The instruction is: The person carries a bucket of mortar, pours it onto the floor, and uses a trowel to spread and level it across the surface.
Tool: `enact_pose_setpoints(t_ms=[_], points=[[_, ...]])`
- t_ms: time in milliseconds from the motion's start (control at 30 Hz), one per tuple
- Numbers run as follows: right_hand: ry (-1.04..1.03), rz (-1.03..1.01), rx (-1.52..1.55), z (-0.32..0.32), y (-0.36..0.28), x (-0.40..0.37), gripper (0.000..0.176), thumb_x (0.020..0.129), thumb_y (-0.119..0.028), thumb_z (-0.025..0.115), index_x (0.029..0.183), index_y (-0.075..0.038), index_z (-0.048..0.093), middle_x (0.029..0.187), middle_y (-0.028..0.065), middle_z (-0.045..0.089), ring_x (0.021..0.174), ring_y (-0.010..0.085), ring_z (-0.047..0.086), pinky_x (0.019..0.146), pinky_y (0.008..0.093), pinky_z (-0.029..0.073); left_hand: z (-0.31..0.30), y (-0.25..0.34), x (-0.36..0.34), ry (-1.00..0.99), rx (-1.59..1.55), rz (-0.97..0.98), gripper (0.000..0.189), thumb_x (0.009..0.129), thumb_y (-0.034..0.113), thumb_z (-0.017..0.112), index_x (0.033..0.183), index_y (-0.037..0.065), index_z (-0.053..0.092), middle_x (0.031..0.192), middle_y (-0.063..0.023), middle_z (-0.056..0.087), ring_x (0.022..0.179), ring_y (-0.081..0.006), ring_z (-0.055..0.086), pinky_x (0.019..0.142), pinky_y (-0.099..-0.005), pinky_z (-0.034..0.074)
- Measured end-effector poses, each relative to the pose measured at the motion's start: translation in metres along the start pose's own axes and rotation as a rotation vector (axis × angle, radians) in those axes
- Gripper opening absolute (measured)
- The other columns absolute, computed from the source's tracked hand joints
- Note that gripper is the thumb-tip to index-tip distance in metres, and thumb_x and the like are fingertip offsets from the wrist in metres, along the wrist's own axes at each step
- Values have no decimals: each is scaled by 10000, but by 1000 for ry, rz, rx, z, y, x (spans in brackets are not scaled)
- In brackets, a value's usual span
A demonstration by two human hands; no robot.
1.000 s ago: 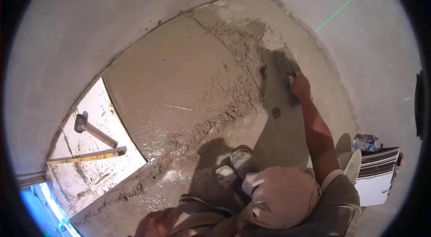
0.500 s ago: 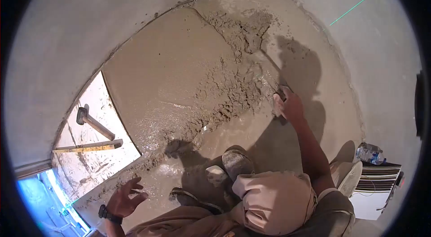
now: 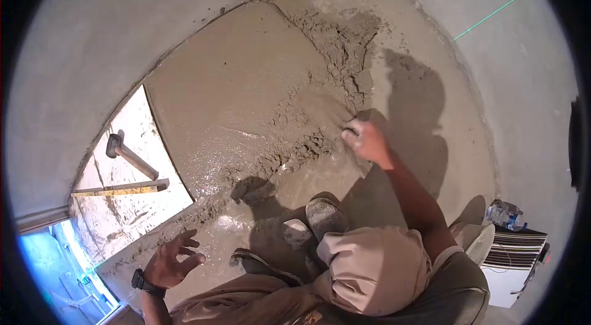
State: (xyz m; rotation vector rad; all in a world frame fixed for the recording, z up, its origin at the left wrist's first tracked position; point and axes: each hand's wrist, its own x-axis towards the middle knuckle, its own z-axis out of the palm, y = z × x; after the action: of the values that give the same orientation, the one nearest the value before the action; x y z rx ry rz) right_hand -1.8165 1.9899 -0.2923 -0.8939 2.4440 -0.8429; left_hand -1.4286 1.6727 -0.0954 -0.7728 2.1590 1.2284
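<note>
My right hand (image 3: 368, 140) is wrapped round the handle of a trowel (image 3: 331, 108), whose blade is smeared by motion over the wet mortar (image 3: 345, 48). Rough, crumbly mortar lies in a band running from the far corner toward the near left. To its left the layer is smooth and shiny. My left hand (image 3: 175, 260), with a dark watch (image 3: 146, 283) on the wrist, hovers above the near left mortar. Its fingers are spread and slightly bent, with nothing in them.
A large tile (image 3: 132, 196) at the left bears a mallet (image 3: 130, 156) and a yellow level-like bar (image 3: 120, 191). At the right, a plastic bottle (image 3: 506, 214) rests by a striped-top box (image 3: 516, 248). Walls border the floor; a green laser line (image 3: 494, 12) crosses one.
My right hand has swept the trowel leftward across the rough mortar, and part of that band looks flatter. The left hand stays nearly where it was.
</note>
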Motion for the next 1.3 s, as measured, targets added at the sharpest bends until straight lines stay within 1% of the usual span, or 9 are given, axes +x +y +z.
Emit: enact_pose_setpoints(t_ms=[233,300,533,667,800,933,1067,1200,1300], points=[[-165,-34,-87,21,-17,-44,412,898,-368,586,1129,-27,602,914,256,649,877,431,631,790,490,500,-4,22,6,22,33,2,668,831,285,753,1359,7,453,1104,-192,653,940,-268,681,802,-379,542],[-176,15,-299,20,-16,-44,415,900,-380,581,1155,-53,595,911,249,652,871,422,635,800,512,497,-2,16,4,-14,0,-8,675,835,292,748,1360,-4,445,1110,-193,651,947,-269,681,809,-376,542],[135,130,-355,-12,-11,83,374,893,-366,603,1064,-35,632,856,236,648,873,418,630,763,499,505,0,5,6,25,25,-27,664,830,275,753,1347,-20,458,1113,-210,648,952,-270,678,802,-362,545],[95,101,-180,0,4,131,347,868,-331,653,1039,-29,645,899,249,652,884,437,621,755,479,498,-3,16,1,-5,-32,-7,654,832,263,749,1346,-19,460,1121,-204,647,947,-264,679,797,-363,542],[-136,-35,-25,42,-45,77,361,871,-348,641,1062,-42,645,908,229,663,882,396,645,762,477,502,-5,8,3,-19,39,-10,655,835,216,752,1370,5,438,1102,-172,654,925,-241,680,798,-368,536],[-430,-93,-170,88,-91,13,387,895,-371,580,1115,-56,617,864,206,668,837,395,652,755,493,510,-9,10,16,-21,41,-26,677,820,263,764,1358,-5,452,1118,-201,647,960,-265,675,810,-372,544],[-455,-210,-259,88,-99,-8,366,921,-371,532,1100,-55,584,811,224,656,803,411,651,718,516,508,-6,8,19,-39,9,61,675,827,290,758,1351,-9,457,1121,-196,646,952,-252,675,803,-367,544],[-155,0,-335,44,-47,41,393,907,-411,563,1046,-48,622,801,214,656,799,394,651,698,512,502,-2,8,4,-61,-92,24,677,827,301,759,1336,-32,463,1078,-181,665,941,-248,673,797,-352,542],[175,-104,-272,22,0,87,367,884,-374,624,944,-12,647,795,231,645,777,415,632,692,498,499,-4,4,-8,-33,-91,54,678,834,334,747,1334,-28,467,1075,-180,668,939,-255,674,803,-356,539]])
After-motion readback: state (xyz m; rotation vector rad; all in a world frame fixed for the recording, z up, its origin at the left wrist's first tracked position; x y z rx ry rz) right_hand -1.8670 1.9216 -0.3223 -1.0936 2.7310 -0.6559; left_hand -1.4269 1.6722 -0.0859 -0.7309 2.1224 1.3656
